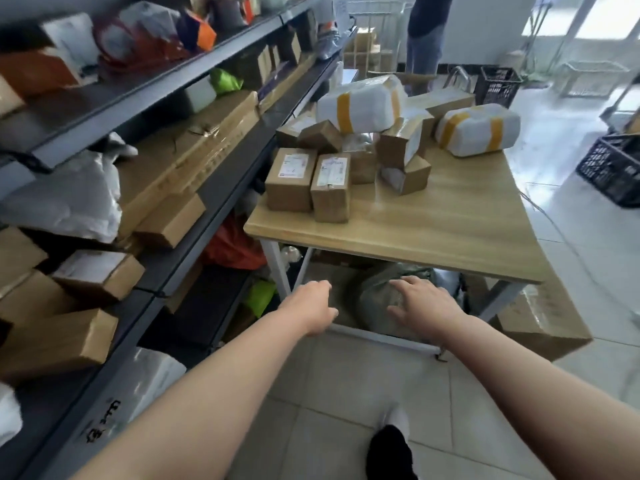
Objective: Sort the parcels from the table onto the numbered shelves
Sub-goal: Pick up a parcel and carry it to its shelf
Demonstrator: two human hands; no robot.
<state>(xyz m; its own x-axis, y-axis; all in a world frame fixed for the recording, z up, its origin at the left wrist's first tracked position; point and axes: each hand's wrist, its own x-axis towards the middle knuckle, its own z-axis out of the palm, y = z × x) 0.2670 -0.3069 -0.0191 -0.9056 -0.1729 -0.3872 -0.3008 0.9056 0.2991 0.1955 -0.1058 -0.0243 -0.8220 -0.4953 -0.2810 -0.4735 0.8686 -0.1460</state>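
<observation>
Parcels (401,143) crowd the table's (450,230) far left; the nearest cartons (330,187) look light and stiff, so I'd grip opposite sides. My left hand (311,306) is loosely curled, right hand (422,303) splayed, both empty below the near edge.

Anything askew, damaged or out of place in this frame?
No damage or spill shows. On the table, several brown boxes are tipped on edge in a loose heap, and a white yellow-taped bundle rests tilted on top of them.
</observation>
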